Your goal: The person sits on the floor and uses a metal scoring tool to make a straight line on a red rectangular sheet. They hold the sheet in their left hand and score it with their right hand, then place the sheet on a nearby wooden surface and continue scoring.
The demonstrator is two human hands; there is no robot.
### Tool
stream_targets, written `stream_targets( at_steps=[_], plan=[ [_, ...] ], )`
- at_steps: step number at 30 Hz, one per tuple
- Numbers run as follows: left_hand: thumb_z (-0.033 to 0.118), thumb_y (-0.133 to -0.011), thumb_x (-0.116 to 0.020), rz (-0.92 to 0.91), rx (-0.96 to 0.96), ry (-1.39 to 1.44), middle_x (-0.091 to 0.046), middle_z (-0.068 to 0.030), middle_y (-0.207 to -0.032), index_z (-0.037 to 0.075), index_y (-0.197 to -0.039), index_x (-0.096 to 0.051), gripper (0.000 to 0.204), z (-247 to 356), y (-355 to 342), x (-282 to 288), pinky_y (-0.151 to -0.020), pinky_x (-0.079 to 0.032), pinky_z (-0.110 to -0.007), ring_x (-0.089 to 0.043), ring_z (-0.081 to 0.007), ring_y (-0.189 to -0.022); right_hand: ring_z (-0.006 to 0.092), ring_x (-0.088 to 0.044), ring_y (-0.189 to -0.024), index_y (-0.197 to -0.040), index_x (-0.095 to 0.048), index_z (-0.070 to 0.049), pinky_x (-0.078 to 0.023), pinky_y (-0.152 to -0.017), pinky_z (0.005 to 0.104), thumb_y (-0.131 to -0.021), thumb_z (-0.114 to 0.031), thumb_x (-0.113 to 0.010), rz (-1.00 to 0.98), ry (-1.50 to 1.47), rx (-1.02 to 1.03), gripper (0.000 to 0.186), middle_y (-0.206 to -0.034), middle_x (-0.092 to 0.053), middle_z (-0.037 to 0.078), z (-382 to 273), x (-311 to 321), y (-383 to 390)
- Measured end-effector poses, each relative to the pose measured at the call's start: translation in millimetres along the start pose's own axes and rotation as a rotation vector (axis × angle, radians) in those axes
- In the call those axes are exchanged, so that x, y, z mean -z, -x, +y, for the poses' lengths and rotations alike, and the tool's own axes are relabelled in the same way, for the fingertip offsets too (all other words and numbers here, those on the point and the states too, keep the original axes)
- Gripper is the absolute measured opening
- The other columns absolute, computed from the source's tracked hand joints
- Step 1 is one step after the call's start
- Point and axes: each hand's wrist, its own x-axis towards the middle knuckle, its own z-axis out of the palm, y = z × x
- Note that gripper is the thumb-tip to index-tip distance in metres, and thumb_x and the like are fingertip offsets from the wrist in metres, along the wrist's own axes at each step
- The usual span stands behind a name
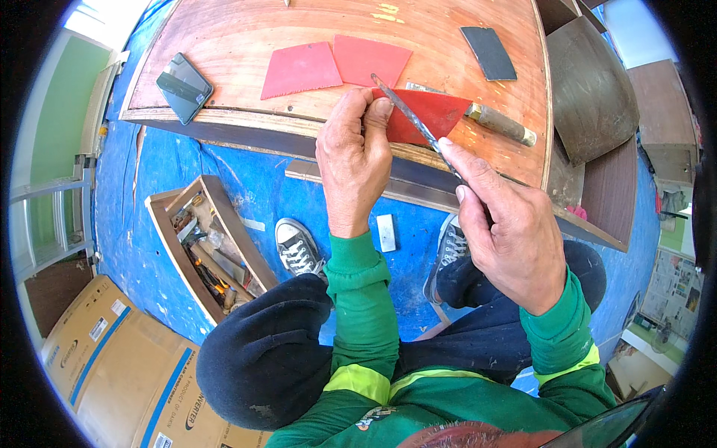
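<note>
Pinched between the thumb and fingers of my left hand is the corner of a red flat sheet piece, held at the near edge of the wooden table. My right hand is closed around a long, narrow, stained tool, perhaps a file. The tool slants across the red piece's left part, and its rounded tip reaches past my left thumb. Two more red pieces lie flat just beyond. Partly hidden behind the held piece is a tool with a worn wooden handle.
A dark sheet piece and a phone rest on the wooden table. On the blue floor covering stand a wooden toolbox and a small white block. Large cardboard lies lower left; a curved brown panel leans at right.
</note>
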Motion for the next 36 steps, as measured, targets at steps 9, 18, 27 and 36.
stream_targets(
  at_steps=[9, 18, 27, 36],
  plan=[
    [0.011, -0.108, -0.076, 0.003, -0.02, 0.049, -0.066, -0.0172, -0.087, 0.002, -0.108, -0.072, 0.01, -6.8, -0.8, -1.1, -0.072, -0.052, -0.041, -0.062, -0.032, -0.075, 0.0351, -0.076, -0.079, -0.157, -0.07, -0.005, -0.062, -0.082, 0.0401, -0.1, 0.01, -0.07, 0.04, -0.005, 0.057, 0.059, -0.099, -0.078, 0.024, -2.8, -6.8, 4.9],
    [0.007, -0.105, -0.078, 0.051, -0.05, 0.11, -0.07, -0.0185, -0.092, 0.003, -0.111, -0.075, 0.008, -14.6, -0.2, -4.7, -0.078, -0.057, -0.041, -0.068, -0.0358, -0.081, 0.0387, -0.074, -0.075, -0.159, -0.068, -0.005, -0.06, -0.078, 0.0446, -0.101, 0.009, -0.07, 0.049, 0.054, 0.083, 0.061, -0.091, -0.074, 0.026, -13.7, -14.6, 0.5],
    [0.006, -0.104, -0.078, 0.047, -0.075, 0.07, -0.072, -0.0182, -0.095, 0.004, -0.11, -0.075, 0.007, -11.3, 2.2, -2.2, -0.078, -0.057, -0.044, -0.072, -0.0384, -0.085, 0.0394, -0.074, -0.073, -0.161, -0.066, -0.006, -0.059, -0.073, 0.0461, -0.102, 0.007, -0.069, 0.097, 0.051, 0.097, 0.061, -0.088, -0.073, 0.026, -4.7, -28.4, -1.9],
    [0.008, -0.104, -0.078, 0.069, -0.056, 0.068, -0.074, -0.0187, -0.097, 0.004, -0.109, -0.076, 0.007, -11.1, 2.2, -4.7, -0.079, -0.058, -0.046, -0.075, -0.041, -0.089, 0.0443, -0.074, -0.076, -0.155, -0.069, -0.004, -0.056, -0.073, 0.0558, -0.104, -0.003, -0.069, 0.132, 0.093, 0.137, 0.05, -0.088, -0.074, 0.028, -2.1, -48.1, -40.1]
  ],
)
